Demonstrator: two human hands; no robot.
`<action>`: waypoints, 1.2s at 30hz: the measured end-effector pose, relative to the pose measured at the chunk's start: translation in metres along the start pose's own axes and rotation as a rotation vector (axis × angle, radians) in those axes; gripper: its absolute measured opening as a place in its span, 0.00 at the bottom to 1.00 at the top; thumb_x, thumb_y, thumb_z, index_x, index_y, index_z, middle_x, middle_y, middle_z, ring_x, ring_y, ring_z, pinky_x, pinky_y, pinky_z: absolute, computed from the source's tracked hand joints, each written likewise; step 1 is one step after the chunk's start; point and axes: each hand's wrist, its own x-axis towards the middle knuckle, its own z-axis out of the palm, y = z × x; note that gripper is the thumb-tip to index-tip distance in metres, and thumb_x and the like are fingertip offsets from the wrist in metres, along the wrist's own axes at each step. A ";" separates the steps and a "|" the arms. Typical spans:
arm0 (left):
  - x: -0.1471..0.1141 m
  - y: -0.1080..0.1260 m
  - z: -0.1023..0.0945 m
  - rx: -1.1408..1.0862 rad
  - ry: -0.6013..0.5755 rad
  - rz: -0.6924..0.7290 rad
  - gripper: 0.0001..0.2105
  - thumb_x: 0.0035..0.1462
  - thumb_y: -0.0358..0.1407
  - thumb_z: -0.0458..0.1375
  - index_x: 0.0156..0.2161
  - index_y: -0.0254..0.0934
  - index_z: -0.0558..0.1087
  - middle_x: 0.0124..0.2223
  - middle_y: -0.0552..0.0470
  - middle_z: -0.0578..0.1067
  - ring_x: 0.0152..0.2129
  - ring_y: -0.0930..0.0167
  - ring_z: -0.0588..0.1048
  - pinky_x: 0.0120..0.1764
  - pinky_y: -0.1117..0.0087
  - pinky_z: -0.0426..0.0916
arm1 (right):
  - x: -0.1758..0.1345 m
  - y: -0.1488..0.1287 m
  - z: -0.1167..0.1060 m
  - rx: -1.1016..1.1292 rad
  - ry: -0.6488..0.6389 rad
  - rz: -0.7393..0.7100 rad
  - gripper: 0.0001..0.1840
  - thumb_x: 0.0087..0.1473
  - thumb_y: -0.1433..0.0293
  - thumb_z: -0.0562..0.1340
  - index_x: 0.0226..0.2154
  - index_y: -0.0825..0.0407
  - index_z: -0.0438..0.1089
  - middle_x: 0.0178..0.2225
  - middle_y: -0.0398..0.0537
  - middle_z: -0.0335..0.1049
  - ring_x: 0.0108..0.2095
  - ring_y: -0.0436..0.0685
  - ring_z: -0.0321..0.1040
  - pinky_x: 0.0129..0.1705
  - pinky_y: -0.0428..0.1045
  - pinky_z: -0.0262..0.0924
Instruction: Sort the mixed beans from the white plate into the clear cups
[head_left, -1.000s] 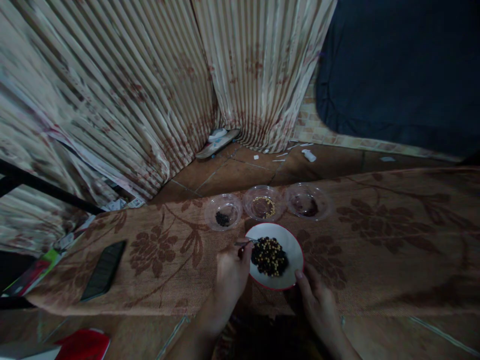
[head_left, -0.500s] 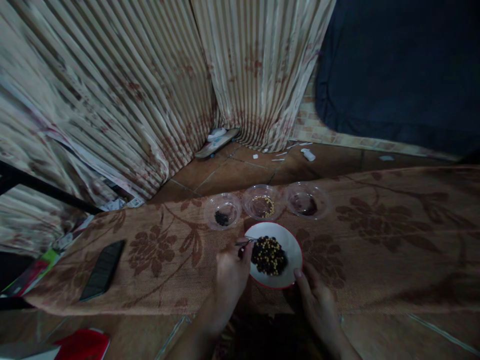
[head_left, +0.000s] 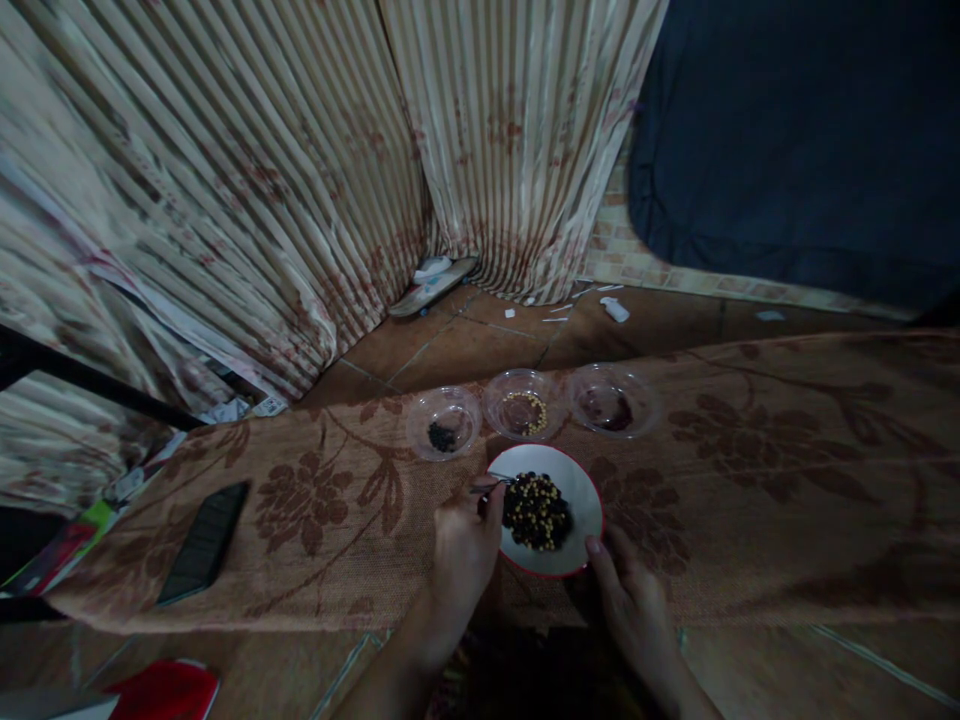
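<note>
A white bowl with a red rim (head_left: 581,500) holds a mix of black and yellow beans (head_left: 537,512). My left hand (head_left: 466,535) is closed on thin metal tweezers (head_left: 501,481), whose tips reach over the bowl's left edge by the beans. On the bowl's lower right rim, my right hand (head_left: 634,590) grips with the thumb on top. Behind the bowl stand three clear plastic bowls: the left bowl (head_left: 420,425) has small dark beans, the middle bowl (head_left: 495,405) yellow beans, and the right bowl (head_left: 645,400) dark reddish beans.
A patterned brown cloth (head_left: 750,540) covers the long narrow table. A black phone (head_left: 204,543) lies at the left. Striped curtains (head_left: 480,150) hang behind, and a dark blue cover (head_left: 795,140) is at the upper right. White scraps lie on the tiled floor (head_left: 427,340).
Almost nothing differs. The whole view has shifted very slightly, and both hands keep the same hold on the tweezers and the bowl.
</note>
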 end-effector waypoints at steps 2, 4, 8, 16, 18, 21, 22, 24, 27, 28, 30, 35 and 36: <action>0.000 0.001 0.000 -0.008 -0.002 -0.004 0.09 0.61 0.35 0.55 0.37 0.37 0.78 0.37 0.50 0.82 0.31 0.70 0.81 0.36 0.73 0.73 | 0.000 0.000 0.000 0.002 -0.006 0.001 0.24 0.59 0.53 0.54 0.48 0.52 0.69 0.43 0.54 0.77 0.44 0.60 0.74 0.44 0.50 0.68; 0.000 0.002 -0.001 -0.019 -0.002 -0.013 0.09 0.61 0.36 0.55 0.37 0.37 0.78 0.37 0.50 0.82 0.31 0.70 0.81 0.36 0.73 0.73 | 0.000 -0.001 0.000 0.011 -0.013 -0.001 0.24 0.60 0.54 0.54 0.48 0.53 0.69 0.43 0.54 0.77 0.43 0.60 0.74 0.44 0.49 0.68; -0.001 0.000 -0.002 -0.042 -0.009 -0.013 0.08 0.61 0.36 0.56 0.37 0.38 0.78 0.36 0.52 0.82 0.29 0.71 0.80 0.34 0.73 0.72 | 0.001 -0.003 0.000 0.000 -0.006 0.003 0.24 0.59 0.53 0.54 0.47 0.53 0.70 0.43 0.54 0.77 0.43 0.60 0.75 0.43 0.49 0.68; -0.001 -0.003 -0.001 -0.056 -0.036 0.001 0.08 0.60 0.36 0.56 0.38 0.39 0.77 0.36 0.50 0.82 0.29 0.70 0.80 0.33 0.73 0.73 | 0.000 -0.003 -0.001 -0.019 0.002 -0.006 0.23 0.59 0.54 0.54 0.47 0.52 0.71 0.41 0.52 0.78 0.40 0.59 0.75 0.39 0.48 0.69; -0.001 -0.002 -0.001 -0.049 -0.052 0.007 0.07 0.60 0.36 0.56 0.38 0.39 0.77 0.36 0.50 0.82 0.31 0.70 0.80 0.33 0.74 0.73 | -0.001 -0.004 -0.001 -0.007 -0.008 -0.003 0.23 0.60 0.54 0.54 0.46 0.52 0.70 0.41 0.53 0.78 0.40 0.59 0.76 0.39 0.48 0.69; 0.000 -0.002 -0.003 -0.037 -0.072 0.016 0.08 0.60 0.37 0.56 0.38 0.40 0.77 0.36 0.51 0.82 0.31 0.70 0.80 0.34 0.74 0.72 | -0.001 -0.005 -0.001 0.009 -0.016 0.012 0.23 0.60 0.53 0.54 0.46 0.52 0.70 0.41 0.53 0.78 0.40 0.59 0.75 0.40 0.48 0.69; 0.000 -0.002 -0.004 -0.035 -0.079 0.019 0.08 0.61 0.37 0.56 0.38 0.40 0.77 0.35 0.52 0.82 0.30 0.71 0.80 0.33 0.75 0.72 | -0.001 -0.006 -0.001 0.009 -0.015 0.012 0.23 0.60 0.53 0.54 0.46 0.52 0.70 0.41 0.53 0.78 0.41 0.59 0.75 0.41 0.48 0.69; 0.000 -0.002 -0.005 -0.035 -0.086 0.024 0.08 0.61 0.36 0.56 0.38 0.40 0.77 0.34 0.53 0.82 0.28 0.72 0.80 0.32 0.75 0.71 | -0.001 -0.007 -0.001 0.004 -0.003 0.007 0.24 0.59 0.53 0.54 0.46 0.52 0.70 0.41 0.53 0.78 0.41 0.60 0.75 0.41 0.48 0.69; 0.001 -0.002 -0.006 -0.035 -0.089 0.020 0.08 0.61 0.36 0.56 0.38 0.39 0.77 0.33 0.52 0.82 0.26 0.72 0.79 0.29 0.76 0.70 | -0.001 -0.007 -0.001 -0.003 0.008 -0.005 0.24 0.59 0.53 0.54 0.47 0.52 0.70 0.41 0.53 0.78 0.42 0.60 0.75 0.41 0.49 0.68; 0.002 -0.002 -0.006 -0.034 -0.091 0.015 0.08 0.61 0.36 0.56 0.38 0.39 0.77 0.32 0.52 0.82 0.25 0.72 0.79 0.29 0.76 0.70 | -0.001 -0.006 -0.001 0.001 0.003 -0.003 0.24 0.59 0.53 0.54 0.47 0.52 0.70 0.41 0.53 0.78 0.42 0.60 0.75 0.41 0.49 0.68; 0.002 -0.001 -0.006 -0.032 -0.096 0.010 0.08 0.61 0.37 0.56 0.38 0.39 0.77 0.32 0.52 0.82 0.24 0.73 0.78 0.28 0.76 0.69 | -0.002 -0.006 -0.001 0.011 -0.012 0.007 0.24 0.59 0.53 0.54 0.48 0.52 0.69 0.41 0.53 0.78 0.42 0.60 0.75 0.40 0.48 0.68; 0.003 0.000 -0.008 -0.021 -0.113 0.029 0.08 0.61 0.36 0.55 0.38 0.39 0.77 0.33 0.53 0.81 0.24 0.73 0.78 0.29 0.76 0.69 | -0.001 -0.004 -0.001 0.009 -0.034 0.028 0.24 0.60 0.53 0.53 0.47 0.52 0.69 0.43 0.53 0.77 0.46 0.60 0.73 0.41 0.47 0.68; 0.003 0.000 -0.009 -0.020 -0.116 0.037 0.08 0.61 0.35 0.55 0.38 0.39 0.77 0.33 0.53 0.81 0.25 0.73 0.78 0.30 0.76 0.69 | -0.001 -0.004 -0.001 0.007 -0.031 0.029 0.24 0.60 0.52 0.53 0.47 0.52 0.69 0.43 0.53 0.77 0.46 0.60 0.73 0.42 0.47 0.67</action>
